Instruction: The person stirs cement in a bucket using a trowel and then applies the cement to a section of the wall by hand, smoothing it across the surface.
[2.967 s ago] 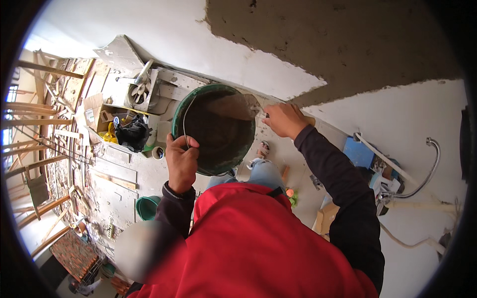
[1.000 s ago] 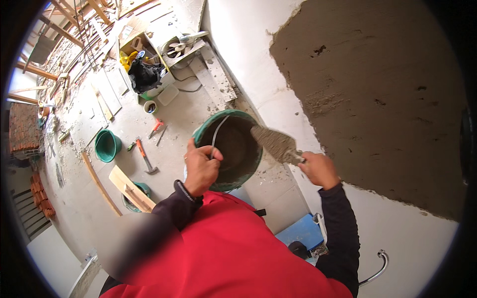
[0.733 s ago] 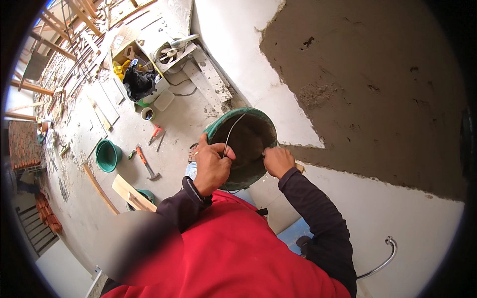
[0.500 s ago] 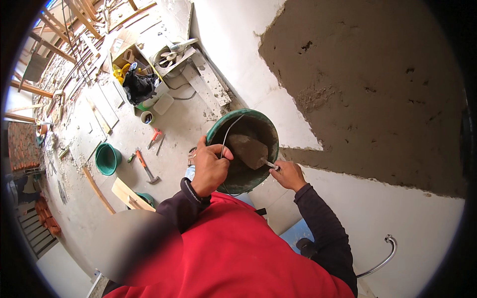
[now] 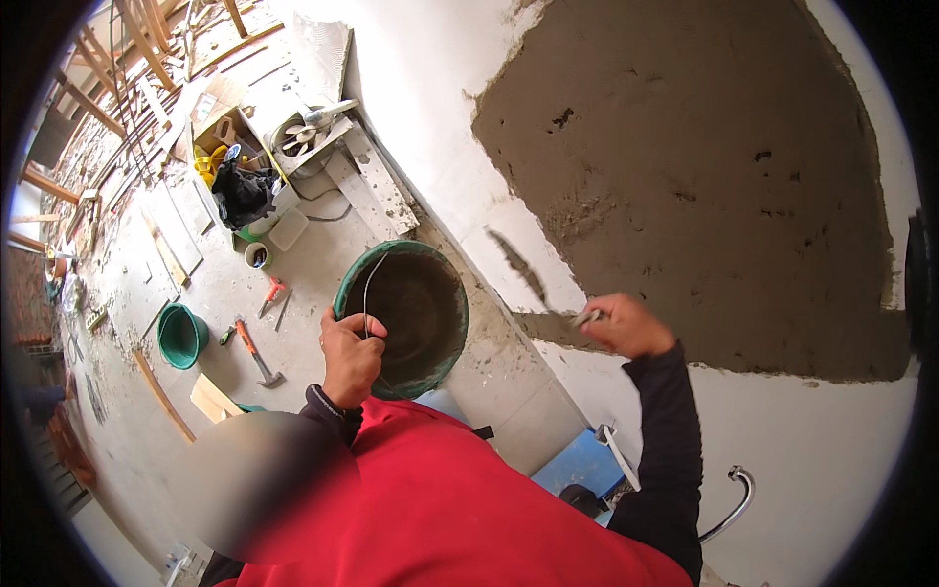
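Observation:
My left hand (image 5: 347,357) is closed on the rim and wire handle of a round green bucket (image 5: 421,303), which has grey-brown mortar inside. My right hand (image 5: 631,328) grips a trowel (image 5: 520,266) by its handle, to the right of the bucket and in front of the wall. The trowel blade shows nearly edge-on, with mortar on it; whether it touches the wall I cannot tell. A large patch of grey-brown plaster (image 5: 685,147), rough-edged and pitted in places, covers much of the white wall (image 5: 743,430).
A box of tools and black cloth (image 5: 245,196) stands beside a fan (image 5: 295,140). On the floor lie a hammer (image 5: 256,357), planks (image 5: 161,396) and another green bucket (image 5: 179,336). A blue board (image 5: 577,460) and a metal tap (image 5: 738,494) are at the lower right; timber (image 5: 142,59) is upper left.
Since half a second ago the trowel has come up out of the bucket and moved rightward with my right hand. The bucket and my left hand have shifted left and slightly down in view.

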A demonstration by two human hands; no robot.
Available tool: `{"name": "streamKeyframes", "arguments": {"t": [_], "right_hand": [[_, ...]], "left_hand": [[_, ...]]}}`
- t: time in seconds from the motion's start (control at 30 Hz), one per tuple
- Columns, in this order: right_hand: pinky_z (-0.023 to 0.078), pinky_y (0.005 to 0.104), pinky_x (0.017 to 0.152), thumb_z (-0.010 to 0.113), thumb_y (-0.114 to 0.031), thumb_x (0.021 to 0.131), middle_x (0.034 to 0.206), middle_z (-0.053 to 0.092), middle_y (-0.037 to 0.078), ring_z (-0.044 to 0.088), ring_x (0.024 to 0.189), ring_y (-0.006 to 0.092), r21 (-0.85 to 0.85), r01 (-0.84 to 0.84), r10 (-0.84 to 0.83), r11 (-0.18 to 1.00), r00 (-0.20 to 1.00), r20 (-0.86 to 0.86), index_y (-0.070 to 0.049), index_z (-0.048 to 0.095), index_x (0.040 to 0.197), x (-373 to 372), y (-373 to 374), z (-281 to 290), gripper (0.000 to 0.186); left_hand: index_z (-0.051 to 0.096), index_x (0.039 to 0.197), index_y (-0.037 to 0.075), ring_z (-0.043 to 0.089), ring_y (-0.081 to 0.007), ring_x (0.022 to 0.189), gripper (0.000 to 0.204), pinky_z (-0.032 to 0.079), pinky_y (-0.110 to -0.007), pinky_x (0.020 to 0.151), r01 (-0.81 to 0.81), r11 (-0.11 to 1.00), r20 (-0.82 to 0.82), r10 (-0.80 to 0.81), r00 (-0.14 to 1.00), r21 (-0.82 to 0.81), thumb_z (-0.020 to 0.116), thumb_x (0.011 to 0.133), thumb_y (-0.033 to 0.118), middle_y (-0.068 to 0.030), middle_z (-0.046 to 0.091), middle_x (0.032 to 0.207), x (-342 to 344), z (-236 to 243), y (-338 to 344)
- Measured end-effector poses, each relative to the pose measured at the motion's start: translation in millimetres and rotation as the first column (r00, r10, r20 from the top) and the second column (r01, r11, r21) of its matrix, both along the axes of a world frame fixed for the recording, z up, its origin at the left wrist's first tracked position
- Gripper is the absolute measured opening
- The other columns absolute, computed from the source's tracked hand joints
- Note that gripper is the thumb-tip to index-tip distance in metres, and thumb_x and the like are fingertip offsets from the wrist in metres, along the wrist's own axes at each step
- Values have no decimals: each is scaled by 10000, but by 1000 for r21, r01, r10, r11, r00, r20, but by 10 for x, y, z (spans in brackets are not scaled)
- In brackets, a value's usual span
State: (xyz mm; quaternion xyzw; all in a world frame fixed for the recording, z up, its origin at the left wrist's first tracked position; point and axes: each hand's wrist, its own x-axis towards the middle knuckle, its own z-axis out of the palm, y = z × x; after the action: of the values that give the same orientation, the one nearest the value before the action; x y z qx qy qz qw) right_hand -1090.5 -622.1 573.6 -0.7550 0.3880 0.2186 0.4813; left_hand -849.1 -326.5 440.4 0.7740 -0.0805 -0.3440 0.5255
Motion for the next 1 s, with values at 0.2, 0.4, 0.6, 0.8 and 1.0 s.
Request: {"name": "streamKeyframes", "arguments": {"t": [0.2, 0.4, 0.6, 0.8, 1.0], "right_hand": [[373, 282, 435, 625, -171, 867, 585, 515, 16, 449, 464, 83, -532, 257, -215, 807, 966, 142, -17, 615, 845, -144, -843, 254, 156], [445, 379, 564, 655, -208, 840, 660, 581, 130, 569, 594, 237, -714, 119, -45, 690, 992, 122, 1, 603, 900, -188, -364, 560, 224], [504, 492, 693, 639, -241, 793, 794, 668, 169, 651, 787, 375, -636, -460, 367, 619, 886, -284, -106, 677, 908, 164, 456, -536, 181], [548, 411, 654, 590, -186, 795, 705, 692, 125, 695, 684, 305, -675, -574, 419, 463, 813, -404, -92, 727, 722, 491, 873, -1650, 181], [503, 496, 730, 623, -274, 817, 771, 673, 182, 648, 799, 396, -498, -336, 315, 800, 940, -128, -78, 666, 845, 145, 836, -1397, 202]], "left_hand": [[510, 1026, -88, 567, -185, 758, 387, 274, -310, 1060, 22, 1000, -14, -22, 1000, 16, 594, 648, -84, -26, 626, 697, 37, -168, 67], [645, 696, 51, 473, -356, 1122, 107, 215, -364, 1117, 14, 995, 90, -22, 996, 94, 620, 623, -24, -132, 654, 885, -48, -53, 56], [654, 697, 43, 525, -361, 1123, 131, 449, -332, 908, 123, 986, 160, -140, 977, 110, 582, 641, -51, -261, 376, 1373, -155, 152, -212], [651, 703, 56, 446, -392, 1247, 128, 414, -337, 976, 253, 964, 128, -261, 957, 77, 591, 655, -45, -285, 286, 1472, -228, 285, -402], [617, 704, 46, 541, -300, 1060, 129, 461, -327, 858, 239, 971, -33, -240, 970, -30, 578, 663, -70, -217, 334, 1430, -120, 246, -400]]}}
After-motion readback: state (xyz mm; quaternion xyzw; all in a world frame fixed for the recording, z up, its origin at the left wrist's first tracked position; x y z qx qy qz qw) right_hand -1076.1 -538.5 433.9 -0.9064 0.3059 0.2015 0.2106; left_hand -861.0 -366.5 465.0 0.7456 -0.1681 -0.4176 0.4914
